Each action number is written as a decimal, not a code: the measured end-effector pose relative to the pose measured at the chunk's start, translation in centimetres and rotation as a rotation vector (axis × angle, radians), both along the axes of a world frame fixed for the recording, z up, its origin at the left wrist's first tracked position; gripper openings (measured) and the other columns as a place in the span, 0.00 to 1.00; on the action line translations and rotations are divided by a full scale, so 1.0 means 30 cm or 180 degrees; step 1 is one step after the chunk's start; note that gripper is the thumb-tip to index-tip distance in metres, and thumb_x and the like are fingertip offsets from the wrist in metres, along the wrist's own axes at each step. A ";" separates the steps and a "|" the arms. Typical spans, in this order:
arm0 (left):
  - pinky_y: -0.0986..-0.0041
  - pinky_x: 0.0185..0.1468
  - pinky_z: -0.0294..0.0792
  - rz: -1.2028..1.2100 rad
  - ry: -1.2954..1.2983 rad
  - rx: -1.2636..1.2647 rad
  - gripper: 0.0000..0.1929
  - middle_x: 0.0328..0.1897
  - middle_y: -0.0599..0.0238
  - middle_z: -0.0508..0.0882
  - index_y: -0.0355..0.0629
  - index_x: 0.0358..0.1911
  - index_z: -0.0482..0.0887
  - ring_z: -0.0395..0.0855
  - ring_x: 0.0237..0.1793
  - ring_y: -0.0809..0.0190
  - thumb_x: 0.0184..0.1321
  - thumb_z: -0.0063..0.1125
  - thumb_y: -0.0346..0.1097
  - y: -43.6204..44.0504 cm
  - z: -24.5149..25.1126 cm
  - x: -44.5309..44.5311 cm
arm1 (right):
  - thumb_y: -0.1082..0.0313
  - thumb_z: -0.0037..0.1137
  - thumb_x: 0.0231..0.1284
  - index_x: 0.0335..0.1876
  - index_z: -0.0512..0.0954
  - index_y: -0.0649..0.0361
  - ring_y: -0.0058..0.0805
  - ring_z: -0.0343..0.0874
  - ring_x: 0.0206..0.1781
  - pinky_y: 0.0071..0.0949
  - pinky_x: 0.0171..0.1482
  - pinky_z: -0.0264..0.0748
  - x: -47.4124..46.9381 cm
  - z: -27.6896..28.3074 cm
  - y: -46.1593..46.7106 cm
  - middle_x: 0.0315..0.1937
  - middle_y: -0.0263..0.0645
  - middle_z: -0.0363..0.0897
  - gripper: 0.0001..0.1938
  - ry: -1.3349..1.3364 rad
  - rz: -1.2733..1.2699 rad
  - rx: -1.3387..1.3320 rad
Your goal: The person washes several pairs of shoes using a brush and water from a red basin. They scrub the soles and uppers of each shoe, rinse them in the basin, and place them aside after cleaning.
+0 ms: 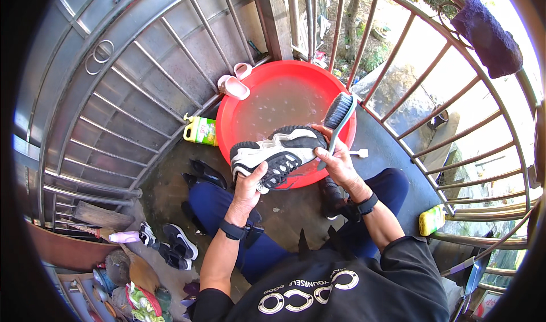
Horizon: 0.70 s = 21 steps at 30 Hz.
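A white and black sneaker (273, 151) is held on its side over the near part of a red plastic basin (228, 121) of cloudy water. My left hand (251, 185) grips the sneaker at its heel and ankle opening. At the toe end, my right hand (337, 157) steadies the shoe and also holds a scrubbing brush (340, 111) with a grey-green handle, bristles pointing up and left. Black laces hang loosely from the sneaker. Pale pink clogs (233, 87) rest at the basin's far left rim.
A yellow-green detergent jug (200, 131) stands left of the basin, another yellow-green container (431, 220) at right. Metal railings (409, 83) surround the basin. Dark sneakers (179, 243) and a broom (143, 271) lie lower left. A purple towel (488, 36) hangs on the right rail.
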<state>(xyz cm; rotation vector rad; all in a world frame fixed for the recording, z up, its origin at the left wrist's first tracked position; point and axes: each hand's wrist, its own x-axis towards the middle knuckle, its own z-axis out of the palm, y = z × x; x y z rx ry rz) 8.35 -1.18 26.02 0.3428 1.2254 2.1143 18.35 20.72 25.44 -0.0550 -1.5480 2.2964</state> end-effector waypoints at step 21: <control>0.67 0.60 0.67 -0.0046 0.2391 -0.2643 0.12 0.50 0.56 0.84 0.34 0.49 0.82 0.80 0.52 0.56 0.62 0.55 0.25 -0.271 -0.246 -0.299 | 0.53 0.38 0.68 0.60 0.70 0.67 0.53 0.80 0.55 0.48 0.54 0.77 -0.341 -1.128 0.221 0.49 0.58 0.80 0.25 -0.4838 -0.1213 0.1956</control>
